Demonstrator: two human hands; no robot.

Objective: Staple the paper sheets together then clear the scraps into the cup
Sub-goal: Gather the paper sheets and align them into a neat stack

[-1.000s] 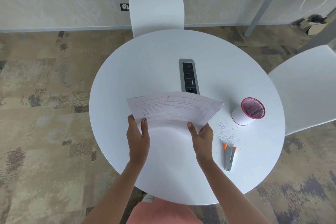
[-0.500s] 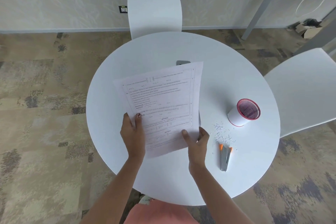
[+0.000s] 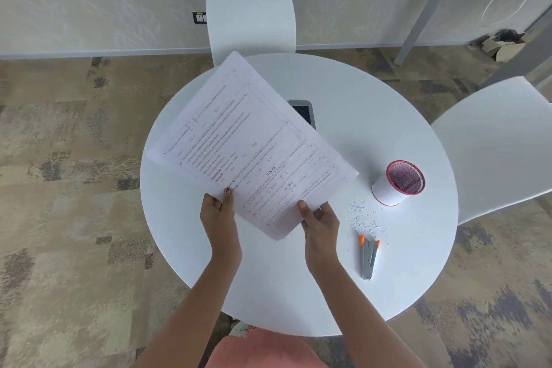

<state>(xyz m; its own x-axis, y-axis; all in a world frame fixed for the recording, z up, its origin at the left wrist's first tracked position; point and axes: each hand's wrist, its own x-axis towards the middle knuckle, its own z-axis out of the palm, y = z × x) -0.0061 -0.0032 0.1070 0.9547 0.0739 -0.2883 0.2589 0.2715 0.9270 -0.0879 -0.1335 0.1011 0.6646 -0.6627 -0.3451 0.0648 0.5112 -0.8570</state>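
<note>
Round white table (image 3: 298, 278) fills the middle of your view, with the printed white paper sheets (image 3: 251, 143) held over its left-centre, turned diagonally, top corner reaching toward the far white chair (image 3: 251, 18). They cover most of the grey power socket panel (image 3: 304, 112) set in the tabletop.

Your left hand (image 3: 216, 212) is closed on the sheets' near-left edge, thumb on top. Your right hand (image 3: 319, 218) is closed on the near corner, thumb on top, fingers under.

White paper cup with red rim (image 3: 397, 182) stands right of the sheets, clear of them. Grey stapler with orange tips (image 3: 369, 257) lies near the cup, untouched. Small white paper scraps (image 3: 364, 218) lie scattered between cup and stapler.

Versus half a second ago: sheets are rotated clockwise and pushed further out; grip is unchanged.
</note>
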